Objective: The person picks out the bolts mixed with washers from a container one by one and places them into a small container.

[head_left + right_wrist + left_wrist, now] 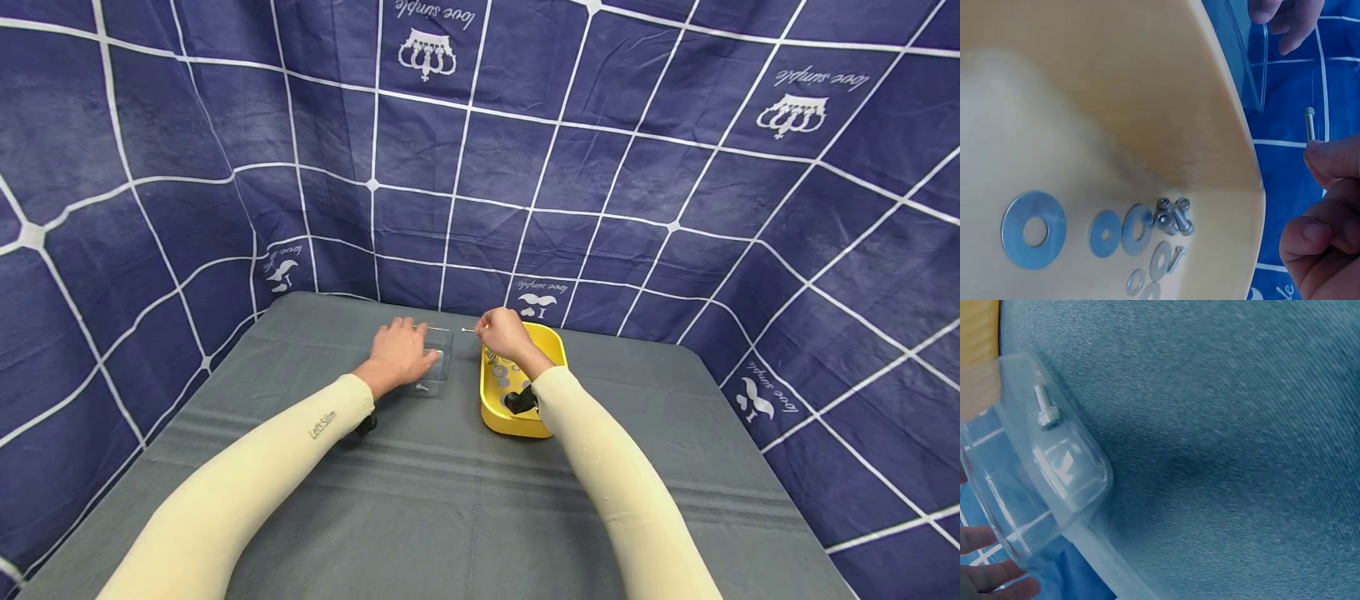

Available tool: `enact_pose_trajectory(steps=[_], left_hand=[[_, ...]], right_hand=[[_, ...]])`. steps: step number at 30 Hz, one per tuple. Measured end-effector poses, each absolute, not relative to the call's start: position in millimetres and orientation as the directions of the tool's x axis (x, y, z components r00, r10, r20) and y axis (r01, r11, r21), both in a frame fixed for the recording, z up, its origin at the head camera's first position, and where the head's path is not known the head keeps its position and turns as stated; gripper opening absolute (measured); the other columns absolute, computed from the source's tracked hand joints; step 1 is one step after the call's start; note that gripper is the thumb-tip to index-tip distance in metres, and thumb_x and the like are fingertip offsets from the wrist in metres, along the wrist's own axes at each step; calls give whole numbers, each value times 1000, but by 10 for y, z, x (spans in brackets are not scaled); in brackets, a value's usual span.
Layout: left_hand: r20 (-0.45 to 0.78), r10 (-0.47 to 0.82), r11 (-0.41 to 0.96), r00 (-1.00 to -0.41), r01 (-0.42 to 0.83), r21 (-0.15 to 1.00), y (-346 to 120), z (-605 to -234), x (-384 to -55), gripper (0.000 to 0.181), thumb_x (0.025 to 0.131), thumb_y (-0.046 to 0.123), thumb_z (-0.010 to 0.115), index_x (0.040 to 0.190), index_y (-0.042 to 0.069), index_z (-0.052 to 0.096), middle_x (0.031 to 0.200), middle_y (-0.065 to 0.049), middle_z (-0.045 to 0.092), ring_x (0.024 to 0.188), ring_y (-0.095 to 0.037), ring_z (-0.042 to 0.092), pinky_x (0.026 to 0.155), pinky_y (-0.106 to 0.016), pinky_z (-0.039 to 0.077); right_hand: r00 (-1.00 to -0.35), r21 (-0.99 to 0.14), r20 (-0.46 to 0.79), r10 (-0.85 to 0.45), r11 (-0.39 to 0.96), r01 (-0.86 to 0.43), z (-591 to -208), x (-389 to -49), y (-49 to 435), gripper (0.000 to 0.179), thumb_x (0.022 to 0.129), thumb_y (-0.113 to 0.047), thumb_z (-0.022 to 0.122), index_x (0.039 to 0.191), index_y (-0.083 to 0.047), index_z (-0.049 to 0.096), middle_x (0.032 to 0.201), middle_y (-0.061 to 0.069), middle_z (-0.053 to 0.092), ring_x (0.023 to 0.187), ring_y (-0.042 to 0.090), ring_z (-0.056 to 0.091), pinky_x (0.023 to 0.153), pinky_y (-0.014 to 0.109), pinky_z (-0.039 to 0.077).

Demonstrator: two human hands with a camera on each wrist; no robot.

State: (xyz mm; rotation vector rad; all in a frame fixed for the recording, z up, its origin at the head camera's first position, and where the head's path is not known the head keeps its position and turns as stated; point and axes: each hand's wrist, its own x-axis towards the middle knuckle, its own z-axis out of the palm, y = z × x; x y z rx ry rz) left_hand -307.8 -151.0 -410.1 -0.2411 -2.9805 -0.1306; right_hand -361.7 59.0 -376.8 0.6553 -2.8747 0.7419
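Observation:
My right hand pinches a socket-head bolt by its shank, head pointing toward the clear box, above the far left side of a yellow bin. A clear plastic box sits left of the bin, with one bolt lying inside. Over that box lies my left hand, its fingers extended at the far rim. In the bin are flat washers of different sizes and a small cluster of bolts near one corner.
A grey cloth covers the table. Behind and to both sides hangs a blue curtain with white grid lines, close to the table's far edge. A strip of table separates the clear box from the yellow bin.

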Motion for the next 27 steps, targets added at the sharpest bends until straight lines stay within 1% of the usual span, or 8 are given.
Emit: enact_pose_trajectory(steps=[7, 11, 18, 27], left_hand=[[160, 141, 985, -977, 155, 78, -1573, -4146, -3070, 64, 96, 46, 55, 144, 5, 51, 137, -23, 54, 131, -39, 47, 104, -58, 41], [182, 149, 982, -972, 167, 85, -1608, -4142, -3061, 62, 95, 44, 56, 143, 3, 52, 134, -23, 55, 130, -39, 48, 104, -58, 41], [173, 142, 982, -975, 161, 100, -1675, -4148, -3074, 60, 96, 42, 55, 143, 4, 51, 136, -23, 54, 131, -40, 47, 105, -59, 40], [176, 106, 984, -979, 129, 126, -1790, -4209, -3091, 64, 94, 42, 56, 142, 1, 49, 136, -25, 53, 132, -42, 46, 104, -60, 40]], right_hand=[[-908, -469, 171, -383, 779, -417, -3774, -3603, 535, 18, 96, -13, 63, 96, -4, 77, 90, 6, 75, 81, 20, 64, 74, 30, 51], [-908, -474, 171, -382, 776, -415, -3782, -3609, 518, 17, 96, -13, 63, 95, -3, 77, 87, 5, 74, 78, 18, 62, 72, 28, 49], [-900, -474, 177, -399, 767, -433, -3801, -3606, 477, 16, 95, -12, 63, 93, -4, 78, 84, 5, 73, 72, 16, 61, 65, 24, 47], [-892, -455, 195, -407, 769, -450, -3780, -3593, 421, 15, 94, -12, 65, 91, -5, 78, 85, 4, 74, 74, 17, 63, 67, 25, 49]])
